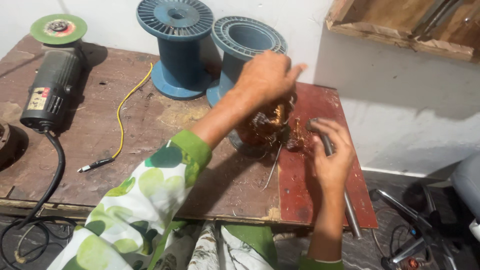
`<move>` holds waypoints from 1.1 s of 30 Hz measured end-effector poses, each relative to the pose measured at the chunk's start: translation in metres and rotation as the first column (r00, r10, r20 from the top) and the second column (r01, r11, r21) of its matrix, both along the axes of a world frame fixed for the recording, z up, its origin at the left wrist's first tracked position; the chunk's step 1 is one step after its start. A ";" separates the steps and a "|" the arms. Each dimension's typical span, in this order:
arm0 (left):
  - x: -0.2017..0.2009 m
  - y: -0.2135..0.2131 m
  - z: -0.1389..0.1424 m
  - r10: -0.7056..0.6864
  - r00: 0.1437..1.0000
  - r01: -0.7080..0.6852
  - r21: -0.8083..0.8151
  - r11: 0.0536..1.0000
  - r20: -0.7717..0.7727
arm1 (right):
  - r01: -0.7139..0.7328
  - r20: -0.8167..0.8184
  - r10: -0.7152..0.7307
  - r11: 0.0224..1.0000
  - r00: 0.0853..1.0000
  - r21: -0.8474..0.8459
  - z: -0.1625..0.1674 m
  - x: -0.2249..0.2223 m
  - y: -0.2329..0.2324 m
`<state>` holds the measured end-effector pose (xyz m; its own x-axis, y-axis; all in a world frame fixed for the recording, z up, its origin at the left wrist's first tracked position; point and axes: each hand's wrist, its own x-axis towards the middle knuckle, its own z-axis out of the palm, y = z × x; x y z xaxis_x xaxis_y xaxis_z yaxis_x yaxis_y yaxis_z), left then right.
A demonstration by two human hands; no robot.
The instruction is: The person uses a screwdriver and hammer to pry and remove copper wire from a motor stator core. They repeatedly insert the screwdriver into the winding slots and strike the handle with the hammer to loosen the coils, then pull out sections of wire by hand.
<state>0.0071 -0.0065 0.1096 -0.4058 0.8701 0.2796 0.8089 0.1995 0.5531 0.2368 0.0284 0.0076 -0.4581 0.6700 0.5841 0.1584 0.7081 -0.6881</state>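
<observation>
While the left hand [265, 77] steadies the heavy, rigid copper-wound motor core [262, 127] from above, right-hand fingers [325, 131] clasp a steel rod [350, 212].

One camera only, worn on my head, looking steeply down and forward over the workbench [150, 125] to the white wall [400, 90] behind it. It sits close: my left hand [265, 77] and right hand [332, 157] fill the middle of the frame, and my sleeve [145, 200] runs up from the bottom edge. The view is turned a little, so the bench's near edge slopes across the lower frame. At left it takes in the grinder [50, 85], at top the two blue spools [175, 45], at right some floor [425, 200]. No second view shares any of this.
</observation>
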 end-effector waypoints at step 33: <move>-0.021 0.018 0.000 -0.061 0.974 0.062 -0.002 0.998 -0.220 | 0.048 0.024 -0.055 0.968 0.998 0.248 -0.027 0.029 -0.004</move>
<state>-0.0135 0.0117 0.1099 -0.2798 0.8897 0.3609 0.9215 0.1435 0.3608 0.2660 0.0242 -0.0198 -0.4469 0.5295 0.7210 0.2172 0.8461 -0.4868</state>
